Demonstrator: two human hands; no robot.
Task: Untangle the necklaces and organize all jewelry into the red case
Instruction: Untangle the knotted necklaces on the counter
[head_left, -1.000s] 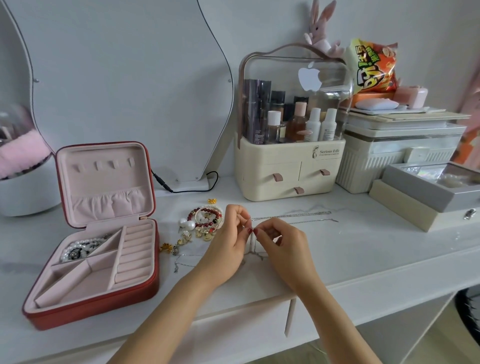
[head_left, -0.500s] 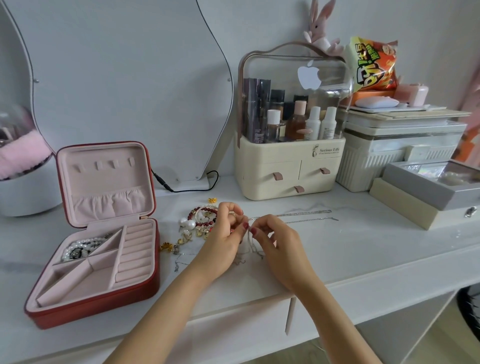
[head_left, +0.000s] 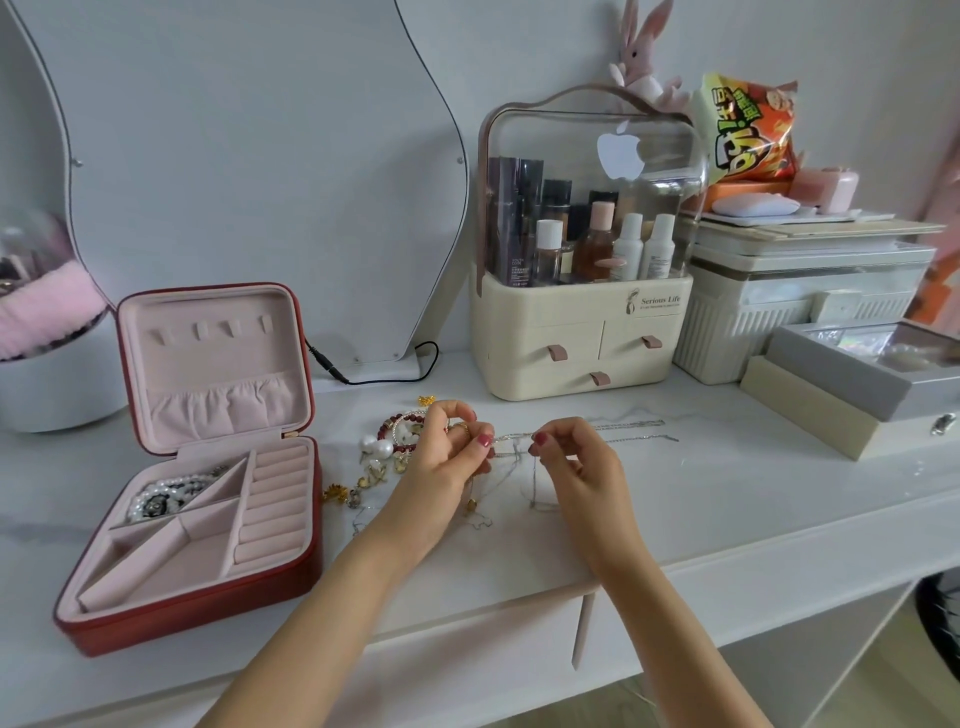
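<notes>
Above the white tabletop (head_left: 701, 499) we pinch the tangled silver chains (head_left: 511, 447) between our left hand (head_left: 447, 452) and right hand (head_left: 576, 457), strands dangling below curled fingertips.

Red case (head_left: 197, 603) — matt leatherette, pink velvety lining; necklaces (head_left: 597, 431) — thin shiny metal chain.

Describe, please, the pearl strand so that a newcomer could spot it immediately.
Find the open red case at the desk's left end. In its pink tray, look at the rear-left compartment: the pearl strand lies coiled there. It is the only jewelry inside the case; the other compartments hold nothing.
</notes>
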